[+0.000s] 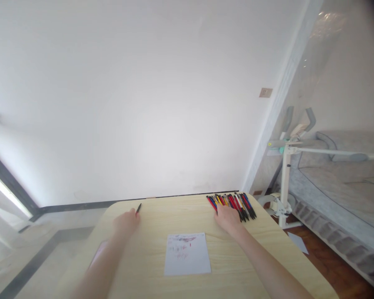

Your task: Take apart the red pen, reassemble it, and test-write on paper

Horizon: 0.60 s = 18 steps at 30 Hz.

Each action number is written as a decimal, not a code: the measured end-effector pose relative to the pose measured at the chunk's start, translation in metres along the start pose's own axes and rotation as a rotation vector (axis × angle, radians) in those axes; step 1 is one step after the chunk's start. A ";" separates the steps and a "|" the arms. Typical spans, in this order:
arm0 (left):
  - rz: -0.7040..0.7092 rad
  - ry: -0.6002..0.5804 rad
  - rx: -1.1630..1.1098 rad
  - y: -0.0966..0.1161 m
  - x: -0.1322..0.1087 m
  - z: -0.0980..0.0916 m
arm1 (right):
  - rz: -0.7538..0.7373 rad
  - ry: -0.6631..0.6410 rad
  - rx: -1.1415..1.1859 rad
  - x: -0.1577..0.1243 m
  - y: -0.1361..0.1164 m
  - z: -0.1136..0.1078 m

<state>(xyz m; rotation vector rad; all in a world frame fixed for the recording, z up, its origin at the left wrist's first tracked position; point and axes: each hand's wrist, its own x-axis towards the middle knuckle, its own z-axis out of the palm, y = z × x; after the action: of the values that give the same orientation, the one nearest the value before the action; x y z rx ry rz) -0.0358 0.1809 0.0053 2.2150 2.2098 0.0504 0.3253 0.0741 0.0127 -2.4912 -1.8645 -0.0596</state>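
A black pen point(139, 208) is being gripped by the left hand point(125, 223) left of the scribbled paper point(187, 253); the row of pens point(232, 204) right of it is being touched by the right hand point(228, 219), fingers loosely spread

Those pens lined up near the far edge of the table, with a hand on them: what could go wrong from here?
The row of pens lies close to the table's far edge, so the right hand resting on them might nudge some off. The left hand holds a black pen near the left rim; it could slip over. A reaching forearm might also drag the scribbled paper.
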 end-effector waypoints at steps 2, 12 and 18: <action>-0.003 0.017 -0.002 0.001 -0.002 0.001 | -0.005 -0.008 -0.005 0.000 -0.002 -0.001; 0.077 0.237 -0.056 0.029 -0.027 -0.011 | -0.031 -0.031 0.036 0.000 -0.008 -0.002; 0.227 0.214 -0.556 0.068 -0.063 -0.013 | -0.037 0.028 0.142 -0.012 -0.015 -0.011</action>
<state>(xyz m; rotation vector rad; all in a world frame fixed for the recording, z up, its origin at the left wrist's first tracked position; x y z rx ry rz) 0.0318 0.1176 0.0190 2.1808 1.7141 0.8274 0.3076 0.0666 0.0232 -2.3505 -1.8348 0.0357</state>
